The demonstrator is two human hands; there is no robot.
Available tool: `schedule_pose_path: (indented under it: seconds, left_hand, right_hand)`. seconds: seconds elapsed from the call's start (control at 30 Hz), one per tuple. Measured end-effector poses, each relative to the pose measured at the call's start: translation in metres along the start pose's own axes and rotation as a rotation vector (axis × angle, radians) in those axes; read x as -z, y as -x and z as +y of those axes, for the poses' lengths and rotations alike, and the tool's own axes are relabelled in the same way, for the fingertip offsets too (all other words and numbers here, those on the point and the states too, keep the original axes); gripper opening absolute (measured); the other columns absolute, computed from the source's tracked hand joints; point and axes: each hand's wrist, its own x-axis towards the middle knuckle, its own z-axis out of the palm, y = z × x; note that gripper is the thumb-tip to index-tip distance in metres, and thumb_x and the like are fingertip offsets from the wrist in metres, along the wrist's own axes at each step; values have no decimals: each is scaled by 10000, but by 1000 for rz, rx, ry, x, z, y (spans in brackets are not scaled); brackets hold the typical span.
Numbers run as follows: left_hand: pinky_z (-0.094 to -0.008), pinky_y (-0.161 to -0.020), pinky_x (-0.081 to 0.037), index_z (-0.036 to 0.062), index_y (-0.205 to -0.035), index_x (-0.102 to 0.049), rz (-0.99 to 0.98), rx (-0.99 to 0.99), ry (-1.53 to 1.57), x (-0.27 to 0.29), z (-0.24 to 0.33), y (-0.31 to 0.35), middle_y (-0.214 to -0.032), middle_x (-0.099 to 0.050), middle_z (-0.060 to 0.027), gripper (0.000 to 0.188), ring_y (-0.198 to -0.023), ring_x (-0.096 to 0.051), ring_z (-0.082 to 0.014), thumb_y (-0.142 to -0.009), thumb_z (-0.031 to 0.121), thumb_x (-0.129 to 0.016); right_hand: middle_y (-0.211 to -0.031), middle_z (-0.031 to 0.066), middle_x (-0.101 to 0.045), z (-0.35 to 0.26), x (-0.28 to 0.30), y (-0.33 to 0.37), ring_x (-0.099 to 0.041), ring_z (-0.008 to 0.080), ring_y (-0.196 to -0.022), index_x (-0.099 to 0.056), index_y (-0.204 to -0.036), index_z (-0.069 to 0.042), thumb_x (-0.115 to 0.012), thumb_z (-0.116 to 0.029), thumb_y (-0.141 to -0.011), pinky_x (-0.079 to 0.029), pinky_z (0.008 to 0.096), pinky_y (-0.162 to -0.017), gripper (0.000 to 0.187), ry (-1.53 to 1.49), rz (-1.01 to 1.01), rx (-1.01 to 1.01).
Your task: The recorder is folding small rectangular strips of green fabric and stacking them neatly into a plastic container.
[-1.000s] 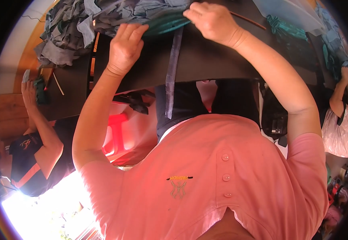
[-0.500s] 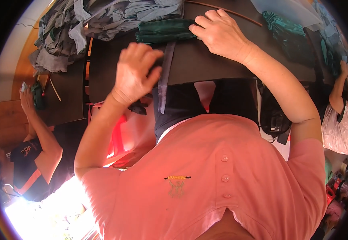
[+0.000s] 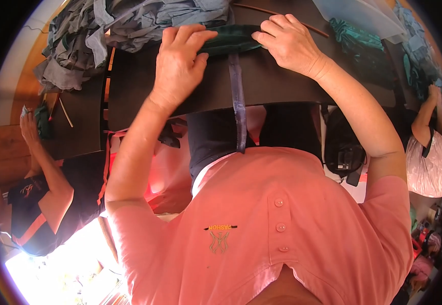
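A dark green velvet cloth (image 3: 231,40), gathered into a narrow length, lies across the table between my hands. My right hand (image 3: 289,46) pinches its right end between thumb and fingers. At the left end my left hand (image 3: 180,63) has its fingers over the cloth and the thumb at the near edge, gripping it loosely; its palm side is hidden. From beneath the cloth a greyish-purple strip (image 3: 237,96) runs toward me and hangs over the table's front edge.
Grey-blue cloth pieces (image 3: 144,25) heap up at the back left. A thin brown stick (image 3: 282,19) lies behind my right hand, with more green velvet (image 3: 356,38) and a translucent plastic container (image 3: 358,15) farther right. Other people's arms (image 3: 43,152) work at both sides.
My left hand has moved up and forward onto the cloth's left end. My right hand has shifted slightly right, with the cloth and strip.
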Motion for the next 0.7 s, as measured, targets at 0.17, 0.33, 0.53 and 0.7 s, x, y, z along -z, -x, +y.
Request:
schedule_pose_path:
  seconds: [0.17,0.33,0.53,0.7]
  left_hand:
    - [-392,-992,-479,162,-1269,-690,-437,172,141,0,-38,-4,-1262,-631,-41,465,-1147,-538,-288,-814,102,-765]
    - [-401,-884,-543,107,-1243,-670,-307,-85,24,-16,-56,5,-1170,-650,-78,463,-1064,-624,-324,-796,56,-776]
    - [-409,-770,-579,84,-1159,-647,-125,-267,-155,-17,-52,-4,-1096,-630,-77,427,-974,-644,-288,-753,84,-781]
    - [-402,-843,-563,103,-1213,-669,-90,-15,155,-23,-33,4,-1173,-642,-84,453,-998,-643,-315,-794,153,-834]
  right_hand:
    - [-896,-2,-577,-1,-1,0,-593,210,-904,-686,-929,-123,-679,-75,-789,-469,363,-782,148,-33,21,-10]
    - [-931,21,-585,-3,-4,5,-624,203,-839,-707,-1025,-100,-709,-41,-788,-494,341,-728,245,-114,-91,-92]
    - [-931,34,-599,14,5,-6,-640,218,-758,-699,-1008,-79,-683,-42,-807,-532,355,-678,205,-7,133,-15]
    - [-990,30,-625,12,-2,16,-628,227,-944,-708,-1042,-89,-726,-79,-799,-519,373,-837,244,-86,-3,-73]
